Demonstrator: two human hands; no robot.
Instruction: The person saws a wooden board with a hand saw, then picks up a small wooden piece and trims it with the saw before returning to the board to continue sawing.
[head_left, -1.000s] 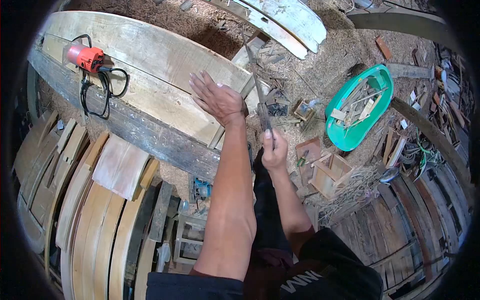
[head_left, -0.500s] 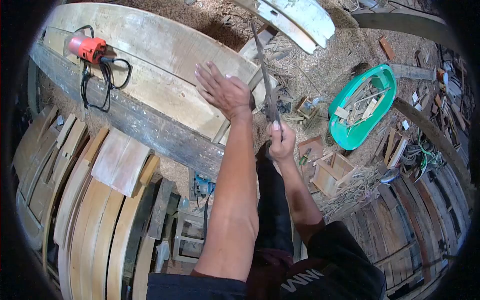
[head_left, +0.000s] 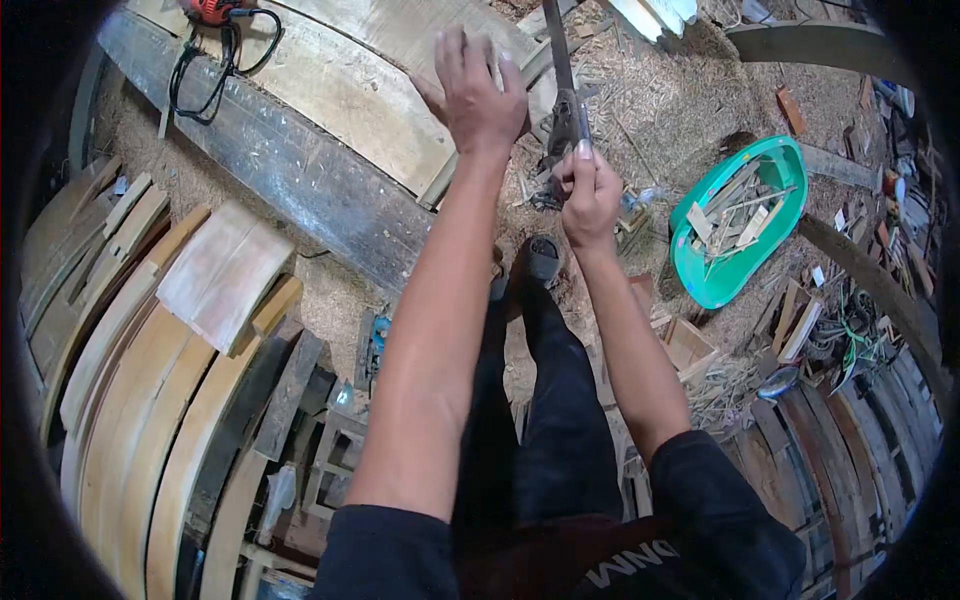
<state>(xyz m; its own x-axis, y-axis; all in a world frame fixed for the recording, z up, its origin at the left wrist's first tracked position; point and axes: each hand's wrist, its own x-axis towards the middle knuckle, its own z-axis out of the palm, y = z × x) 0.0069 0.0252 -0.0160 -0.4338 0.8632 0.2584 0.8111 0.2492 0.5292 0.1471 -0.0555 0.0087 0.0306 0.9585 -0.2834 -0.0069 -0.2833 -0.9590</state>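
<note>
My right hand (head_left: 588,195) is closed around the handle end of a dark, long-bladed handsaw (head_left: 561,62). The saw's blade points away from me, past the end of the pale wooden boards (head_left: 340,95). My left hand (head_left: 483,95) is over the near end of those boards, its fingers loosely extended and a little blurred, holding nothing. A shadow of it falls on the wood beside the wrist. Along the near side of the boards runs a grey weathered beam (head_left: 270,170).
A red power tool (head_left: 210,10) with a black cord lies on the boards. To the right a green tub (head_left: 690,270) holds wood scraps. Curved planks (head_left: 130,400) are stacked at lower left. Sawdust and offcuts cover the floor around my feet.
My left hand has gone from lying flat on the board to being raised with fingers bent up. The saw has tilted slightly in my right hand. The camera view has shifted, showing more of my legs.
</note>
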